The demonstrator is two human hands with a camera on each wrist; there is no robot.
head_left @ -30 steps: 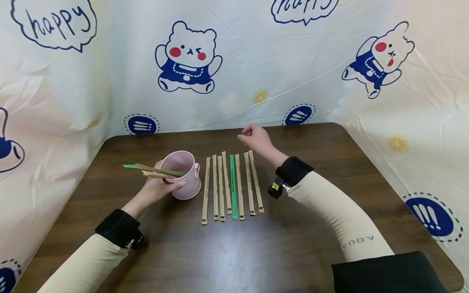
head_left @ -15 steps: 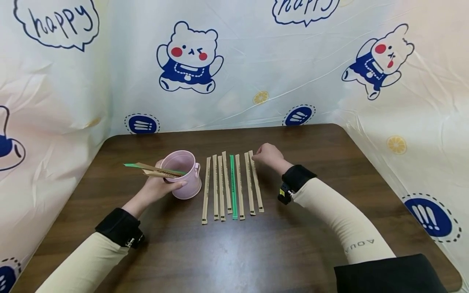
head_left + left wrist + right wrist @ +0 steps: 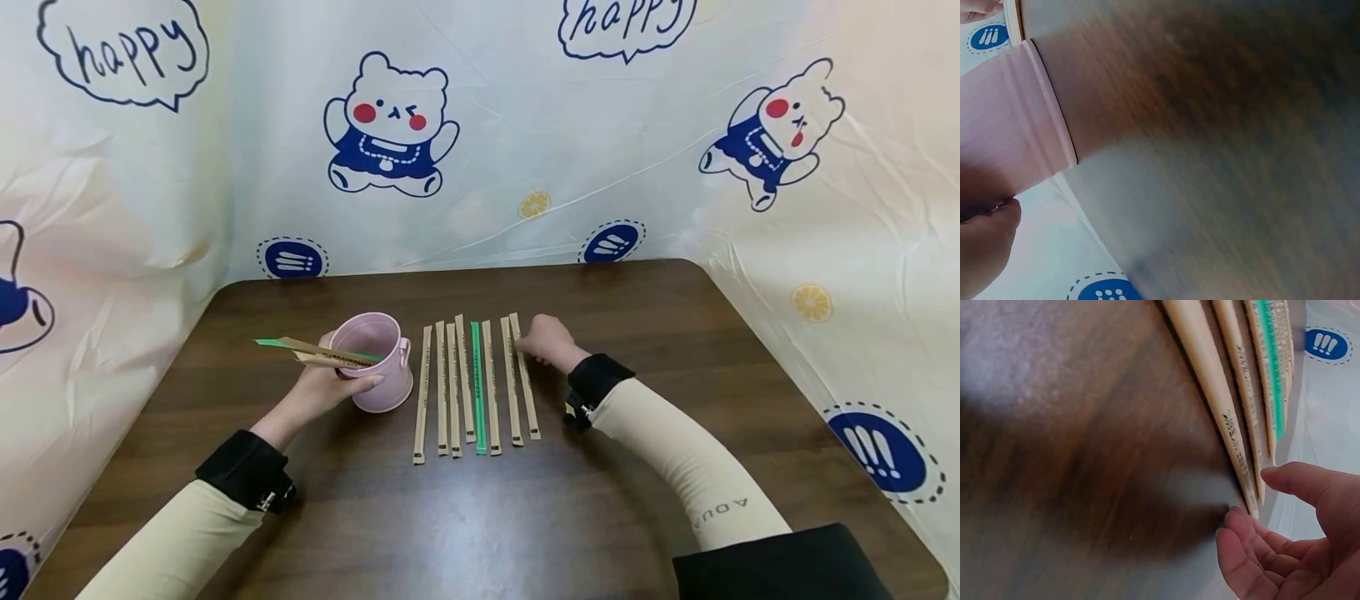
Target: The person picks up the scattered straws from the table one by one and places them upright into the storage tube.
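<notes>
My left hand [image 3: 324, 385] grips a pink pail [image 3: 386, 382] by its side, thumb near the rim. Several slim beige and green sticks [image 3: 318, 348] slant out of the pail's mouth to the left, over that hand. On the table lies a row of long slim sticks in printed beige wrappers, with one green stick [image 3: 477, 383] among them. My right hand [image 3: 550, 340] is at the far end of the rightmost beige stick [image 3: 527, 379]. In the right wrist view, its thumb and fingertips [image 3: 1232, 540] stand apart on either side of this stick [image 3: 1210, 375].
The brown wooden table [image 3: 465, 533] carries the pail and the row. Behind it and along its sides hangs a pale curtain [image 3: 480, 117] printed with bears. The pail's handle lug [image 3: 406, 350] faces the row.
My right hand has come down from above the table's far edge to the end of the rightmost stick. The left hand and pail stay in place.
</notes>
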